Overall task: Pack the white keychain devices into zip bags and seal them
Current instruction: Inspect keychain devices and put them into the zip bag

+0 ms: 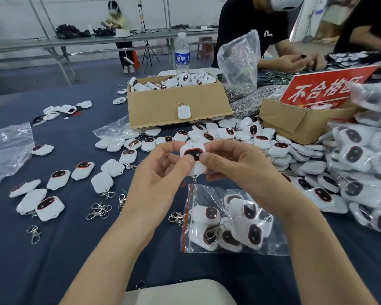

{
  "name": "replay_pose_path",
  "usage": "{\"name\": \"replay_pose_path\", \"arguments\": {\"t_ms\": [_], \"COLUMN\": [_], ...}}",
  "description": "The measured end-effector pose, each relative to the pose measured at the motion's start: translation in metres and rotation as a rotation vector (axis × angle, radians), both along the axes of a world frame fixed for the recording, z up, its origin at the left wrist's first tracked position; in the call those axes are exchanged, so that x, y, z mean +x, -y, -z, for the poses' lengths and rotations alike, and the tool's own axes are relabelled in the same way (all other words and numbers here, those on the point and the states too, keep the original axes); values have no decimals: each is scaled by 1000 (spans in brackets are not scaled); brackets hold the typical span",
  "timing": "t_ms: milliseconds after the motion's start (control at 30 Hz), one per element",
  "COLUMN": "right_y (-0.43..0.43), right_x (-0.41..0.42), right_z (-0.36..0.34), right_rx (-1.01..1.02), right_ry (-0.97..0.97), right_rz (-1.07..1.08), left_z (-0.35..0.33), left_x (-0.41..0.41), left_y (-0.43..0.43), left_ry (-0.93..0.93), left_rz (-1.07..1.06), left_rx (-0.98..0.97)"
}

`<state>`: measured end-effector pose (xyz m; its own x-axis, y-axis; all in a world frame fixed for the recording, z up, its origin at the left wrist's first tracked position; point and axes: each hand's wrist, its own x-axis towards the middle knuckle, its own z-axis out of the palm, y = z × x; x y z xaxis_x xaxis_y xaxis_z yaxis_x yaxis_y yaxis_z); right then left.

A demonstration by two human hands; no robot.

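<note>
Both of my hands hold one white keychain device with a dark red-rimmed face above the table's middle. My left hand pinches its left side, thumb on the face. My right hand pinches its right side. A metal clasp dangles below the device. Right under it lies a clear zip bag with a red strip along its left edge, holding several white devices. More loose devices lie scattered on the dark blue cloth.
A cardboard box full of devices stands behind my hands, a second box with a red sign to the right. Filled bags pile at the right. Loose clasps lie left. A water bottle stands behind. Another person works opposite.
</note>
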<state>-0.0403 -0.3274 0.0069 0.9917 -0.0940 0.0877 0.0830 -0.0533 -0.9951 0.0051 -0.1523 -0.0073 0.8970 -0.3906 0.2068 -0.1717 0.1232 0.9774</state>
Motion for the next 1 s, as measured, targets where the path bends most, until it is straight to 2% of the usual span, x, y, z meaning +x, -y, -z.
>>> {"name": "replay_pose_path", "arguments": {"t_ms": [333, 767, 1000], "right_y": [-3, -4, -7], "right_x": [5, 7, 11], "right_z": [5, 9, 12], "right_rx": [-19, -88, -37], "right_ry": [0, 41, -2], "right_rz": [34, 88, 97], "left_z": [3, 5, 7], "left_x": [2, 2, 6], "left_y": [-2, -1, -2], "left_ry": [-5, -38, -42], "left_rz": [0, 31, 31], "left_rx": [36, -7, -2]}}
